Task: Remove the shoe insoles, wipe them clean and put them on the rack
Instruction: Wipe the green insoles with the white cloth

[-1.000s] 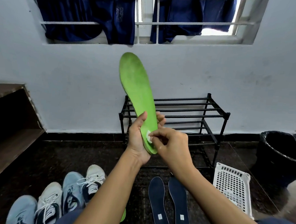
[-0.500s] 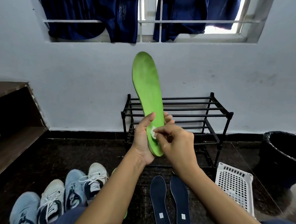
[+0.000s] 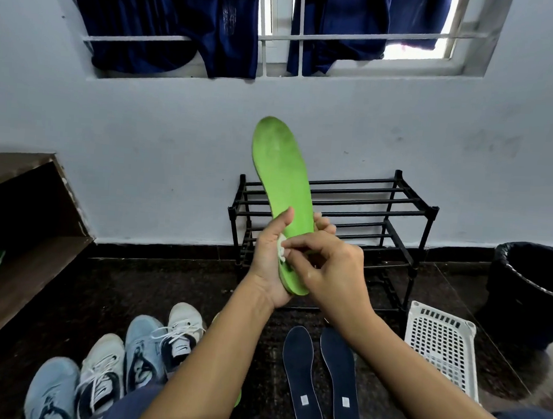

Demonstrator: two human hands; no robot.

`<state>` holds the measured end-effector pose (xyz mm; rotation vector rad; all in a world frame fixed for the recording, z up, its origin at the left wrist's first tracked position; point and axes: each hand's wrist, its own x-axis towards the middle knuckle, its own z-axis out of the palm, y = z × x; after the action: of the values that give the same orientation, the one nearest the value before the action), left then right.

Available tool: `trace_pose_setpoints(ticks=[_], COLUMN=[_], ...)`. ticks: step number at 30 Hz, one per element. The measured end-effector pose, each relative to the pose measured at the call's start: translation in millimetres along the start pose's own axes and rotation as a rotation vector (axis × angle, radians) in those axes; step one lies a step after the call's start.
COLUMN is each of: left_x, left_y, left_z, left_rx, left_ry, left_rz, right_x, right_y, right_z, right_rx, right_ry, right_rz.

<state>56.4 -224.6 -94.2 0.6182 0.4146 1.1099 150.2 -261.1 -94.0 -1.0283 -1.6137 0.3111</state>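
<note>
We are holding the green insole (image 3: 283, 183) upright before us, toe end up and leaning a little to the left, in front of the wall (image 3: 143, 134) and the black rack (image 3: 399, 211). Our left hand (image 3: 269, 264) is gripping the insole's heel end, with the thumb lying along the side facing us and the fingers curling round behind. Our right hand (image 3: 329, 272) is pinching a small white wad (image 3: 281, 247) between thumb and forefinger and pressing it to the lower part of the insole, just beside the left thumb; its other fingers are curling loosely. The rack is standing against the wall, right behind the insole. On the floor (image 3: 165, 283), under our right forearm, two dark insoles (image 3: 302, 381) are lying side by side, each showing a small pale label near the heel. A white basket (image 3: 442, 345) is lying to their right near the rack's foot, and a black bin (image 3: 531, 286) is standing beyond it. Four shoes (image 3: 142, 350), light blue and white by turns, are sitting in a row at lower left. Dark blue clothes (image 3: 170, 25) are hanging on the window bars (image 3: 346, 37) above.
</note>
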Motion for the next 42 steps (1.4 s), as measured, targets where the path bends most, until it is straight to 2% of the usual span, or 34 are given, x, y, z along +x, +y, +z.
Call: trace_pose_setpoints(ticks=[6, 8, 11, 13, 18, 21, 23, 28, 31, 33, 36, 39, 42], left_x=[12, 7, -1, -1, 11, 11, 9, 0, 2, 7, 10, 4, -2], left_y=[26, 18, -2, -4, 26, 29, 20, -5, 4, 16, 26, 17, 0], left_z=[-13, -8, 2, 5, -7, -11, -6, 3, 2, -2, -10, -4, 7], left_rx=[-0.051, -0.051, -0.032, -0.003, -0.047, -0.050, 0.000, 0.041, 0.046, 0.013, -0.060, -0.041, 0.008], left_ry=[-0.048, -0.011, 0.034, 0.033, 0.052, 0.069, 0.093, 0.119, 0.091, 0.080, 0.085, 0.086, 0.088], left_rz=[0.118, 0.130, 0.028, -0.018, 0.119, 0.141, 0.106, -0.047, -0.030, 0.039, 0.116, 0.118, 0.030], right_x=[-4, -2, 2, 4, -2, -3, -2, -2, -5, -9, -13, -12, -8], right_y=[-5, -3, 1, 2, -2, -3, 0, 8, 6, 3, -1, 1, 4], right_z=[7, 5, 1, 0, 6, 7, 5, 0, -2, 0, 4, 4, 0], right_rx=[0.039, 0.031, 0.005, 0.006, -0.002, 0.010, 0.010, -0.036, 0.018, 0.032, 0.067, 0.041, 0.000], right_ry=[-0.183, -0.142, -0.020, -0.003, -0.196, -0.245, -0.220, -0.007, -0.077, -0.165, -0.208, -0.158, -0.041], right_rz=[0.008, -0.004, -0.018, -0.006, 0.003, 0.011, 0.018, -0.032, 0.017, 0.034, 0.054, 0.041, 0.015])
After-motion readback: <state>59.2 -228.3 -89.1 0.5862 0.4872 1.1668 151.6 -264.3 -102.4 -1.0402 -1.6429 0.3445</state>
